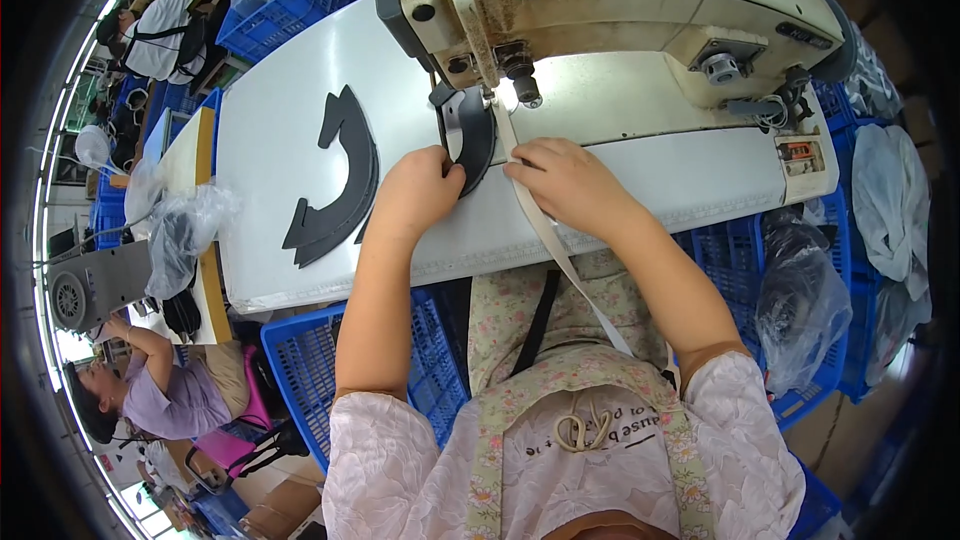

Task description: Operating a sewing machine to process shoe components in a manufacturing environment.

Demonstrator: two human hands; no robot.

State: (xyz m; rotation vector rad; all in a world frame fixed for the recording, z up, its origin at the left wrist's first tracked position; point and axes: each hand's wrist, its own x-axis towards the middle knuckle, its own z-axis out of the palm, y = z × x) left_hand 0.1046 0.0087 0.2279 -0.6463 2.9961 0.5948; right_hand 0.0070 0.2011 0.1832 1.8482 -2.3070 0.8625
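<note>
My left hand [424, 188] is closed on the near edge of a black curved piece [478, 140] lying under the head of a sewing machine [590, 15]. Between the thumb and fingers of my right hand [572, 185] is a pale flat strip [545, 230]. This strip runs from the lit needle area, along the right edge of the curved piece, over the table's front edge and down to my lap. To the left of my left hand lie more black curved pieces [352, 185], overlapping in a small stack.
The machine stands on a white worktable [270, 120]. A blue crate [310, 360] sits below the table's left front; another blue crate [725, 260] with a clear plastic bag [800, 310] is at right. A co-worker [175, 385] sits at a machine on the left.
</note>
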